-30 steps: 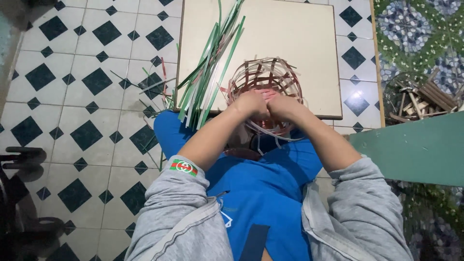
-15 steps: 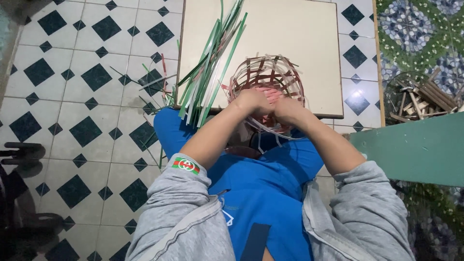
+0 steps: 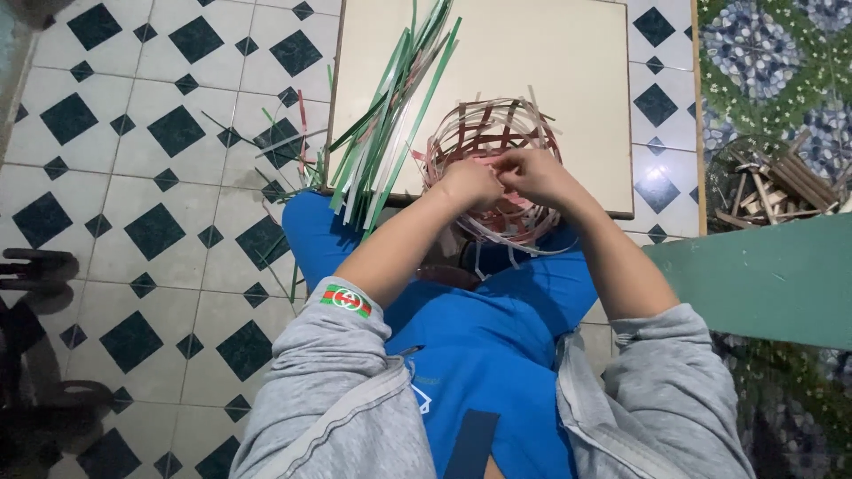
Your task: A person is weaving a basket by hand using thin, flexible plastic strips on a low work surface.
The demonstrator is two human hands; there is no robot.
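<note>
The left hand (image 3: 470, 182) and right hand (image 3: 532, 173) both pinch strips at the rim of the half-woven basket (image 3: 493, 142). The weaving looks midway. Green strips (image 3: 390, 106) lie beside it on the worktop (image 3: 568, 53).

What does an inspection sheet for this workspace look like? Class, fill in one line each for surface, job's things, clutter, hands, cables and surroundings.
Surface: a cream board on a tiled floor with dark diamonds.
Job's things: a half-woven basket of reddish and pale strips, at the board's near edge; a bundle of green strips lies slanting across the board's left edge.
Clutter: loose strip offcuts on the floor left of the board.
Hands: left hand and right hand close together on the basket's near rim, pinching strips.
Cables: nothing seen.
Surroundings: wooden sticks on a patterned mat; a green panel at right.
</note>
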